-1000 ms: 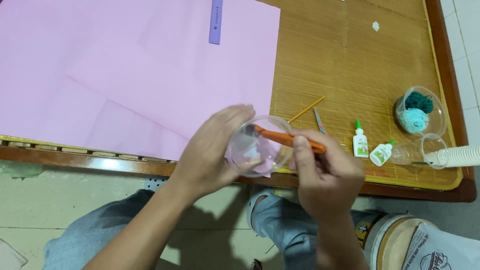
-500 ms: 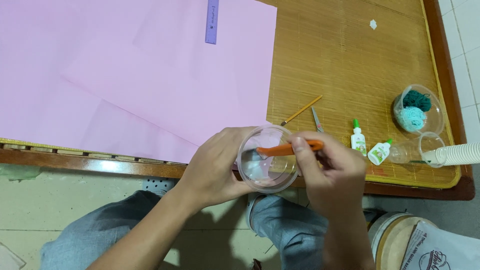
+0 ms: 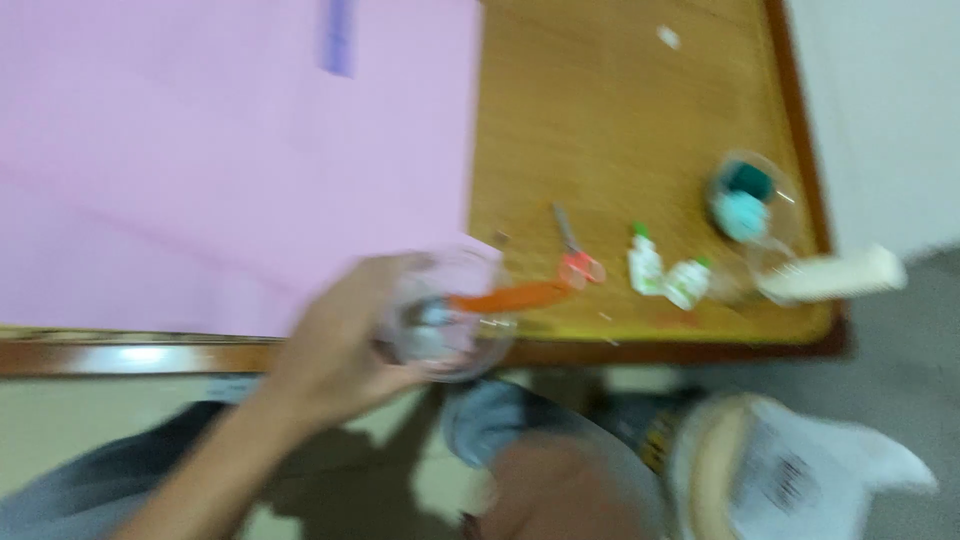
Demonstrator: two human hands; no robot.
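Over the table [image 3: 620,130] edge beside the pink sheet [image 3: 200,150], the left hand [image 3: 345,345] has its fingers wrapped around a clear cup [image 3: 445,315] holding an orange-handled tool [image 3: 510,296], which looks liable to tip out floorward; the right hand is unseen.

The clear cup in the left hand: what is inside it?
An orange-handled tool lies across the clear cup, which the left hand grips. Something small and dark sits near the bottom; motion blur hides what it is.
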